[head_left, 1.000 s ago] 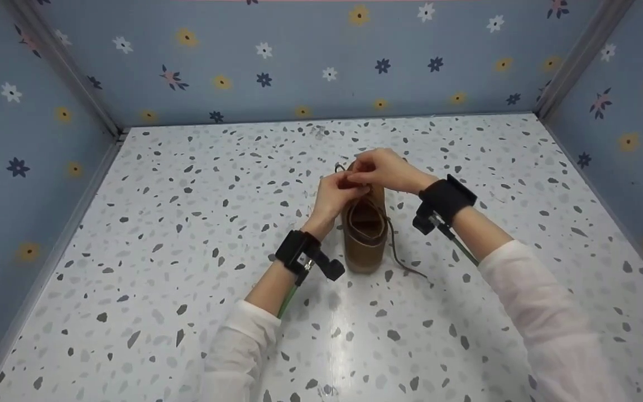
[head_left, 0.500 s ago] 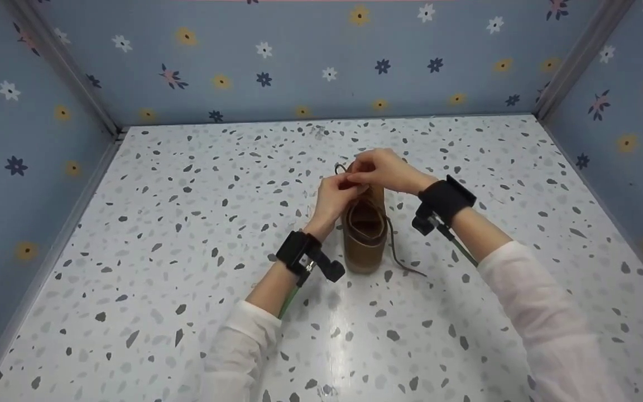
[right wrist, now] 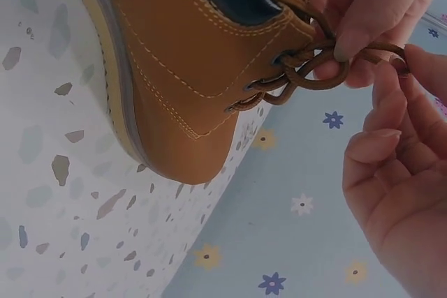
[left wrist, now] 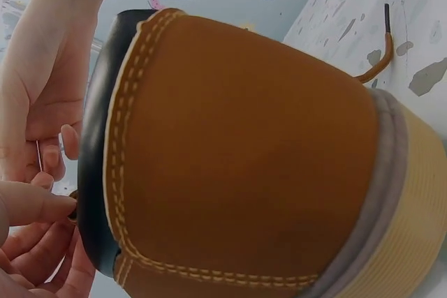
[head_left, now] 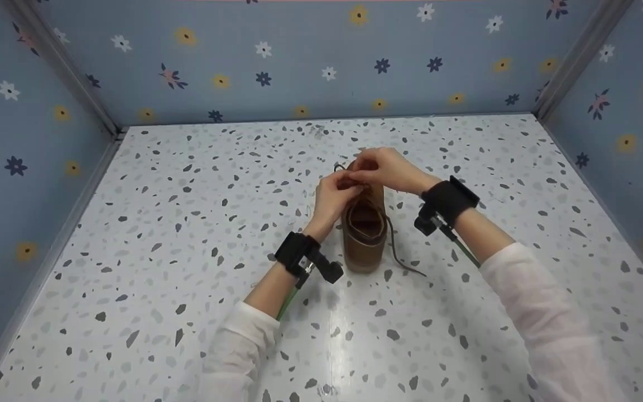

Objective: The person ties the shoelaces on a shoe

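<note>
A brown lace-up shoe stands upright on the speckled surface, its toe pointing away from me. Over its front, both hands meet at the lace, which forms a loop beside the eyelets in the right wrist view. My left hand pinches the lace, the thumb pressing on it. Close beside it, my right hand pinches another stretch of lace between thumb and finger. One loose lace end trails onto the surface to the right of the shoe. From the head view, the fingers hide the knot area.
The white speckled surface extends around the shoe. Blue flowered panels border it at the back and both sides. Each wrist wears a black camera strap with a green cable attached.
Little differs. The right wrist has shifted very slightly to the right and the left fingertips slightly to the left; the shoe and trailing lace end stay in place.
</note>
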`<state>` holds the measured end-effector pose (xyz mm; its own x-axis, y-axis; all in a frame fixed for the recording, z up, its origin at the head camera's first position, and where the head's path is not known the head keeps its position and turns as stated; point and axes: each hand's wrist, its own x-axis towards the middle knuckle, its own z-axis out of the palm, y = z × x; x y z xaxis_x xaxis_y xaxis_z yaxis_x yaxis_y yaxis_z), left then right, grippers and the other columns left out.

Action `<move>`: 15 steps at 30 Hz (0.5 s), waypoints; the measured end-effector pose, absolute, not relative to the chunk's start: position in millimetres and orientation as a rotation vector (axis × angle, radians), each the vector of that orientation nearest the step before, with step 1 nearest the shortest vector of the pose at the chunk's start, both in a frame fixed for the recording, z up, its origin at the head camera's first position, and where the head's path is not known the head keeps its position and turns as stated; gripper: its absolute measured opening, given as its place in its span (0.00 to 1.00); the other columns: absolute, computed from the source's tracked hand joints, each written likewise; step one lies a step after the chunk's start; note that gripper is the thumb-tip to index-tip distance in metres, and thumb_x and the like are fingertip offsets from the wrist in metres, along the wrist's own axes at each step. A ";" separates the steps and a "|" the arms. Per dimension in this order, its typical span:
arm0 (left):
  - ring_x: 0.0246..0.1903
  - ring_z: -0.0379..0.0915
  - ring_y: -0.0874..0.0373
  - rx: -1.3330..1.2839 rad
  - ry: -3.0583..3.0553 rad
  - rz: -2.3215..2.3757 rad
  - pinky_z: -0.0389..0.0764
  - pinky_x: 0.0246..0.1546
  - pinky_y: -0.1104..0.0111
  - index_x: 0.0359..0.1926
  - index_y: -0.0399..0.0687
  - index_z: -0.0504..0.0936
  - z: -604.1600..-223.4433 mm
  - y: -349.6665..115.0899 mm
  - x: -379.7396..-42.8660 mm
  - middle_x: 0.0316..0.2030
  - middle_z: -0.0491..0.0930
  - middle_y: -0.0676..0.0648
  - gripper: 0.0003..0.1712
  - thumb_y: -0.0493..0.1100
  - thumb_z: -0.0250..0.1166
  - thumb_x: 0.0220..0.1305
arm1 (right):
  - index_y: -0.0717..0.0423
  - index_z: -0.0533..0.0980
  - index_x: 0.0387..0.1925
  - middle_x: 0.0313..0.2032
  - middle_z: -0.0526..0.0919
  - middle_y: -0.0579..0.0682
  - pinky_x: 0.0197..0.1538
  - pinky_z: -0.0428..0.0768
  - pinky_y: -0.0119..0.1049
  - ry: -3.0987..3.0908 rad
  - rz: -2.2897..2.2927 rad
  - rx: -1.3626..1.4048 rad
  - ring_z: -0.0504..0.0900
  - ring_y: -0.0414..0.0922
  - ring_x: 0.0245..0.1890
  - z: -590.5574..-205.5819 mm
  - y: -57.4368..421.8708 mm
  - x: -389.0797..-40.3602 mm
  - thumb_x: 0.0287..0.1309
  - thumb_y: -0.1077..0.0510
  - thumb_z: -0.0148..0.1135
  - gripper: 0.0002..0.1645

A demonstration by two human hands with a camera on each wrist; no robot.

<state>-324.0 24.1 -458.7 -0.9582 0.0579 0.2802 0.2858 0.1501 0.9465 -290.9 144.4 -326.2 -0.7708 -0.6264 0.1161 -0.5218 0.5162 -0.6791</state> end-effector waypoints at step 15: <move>0.22 0.66 0.67 -0.398 -2.134 -1.816 0.65 0.22 0.75 0.23 0.58 0.75 -487.7 27.4 -344.9 0.21 0.71 0.57 0.10 0.48 0.60 0.31 | 0.51 0.69 0.24 0.21 0.71 0.46 0.21 0.64 0.30 2.788 -0.986 -0.974 0.66 0.36 0.20 -349.3 169.7 -282.8 0.40 0.50 0.48 0.10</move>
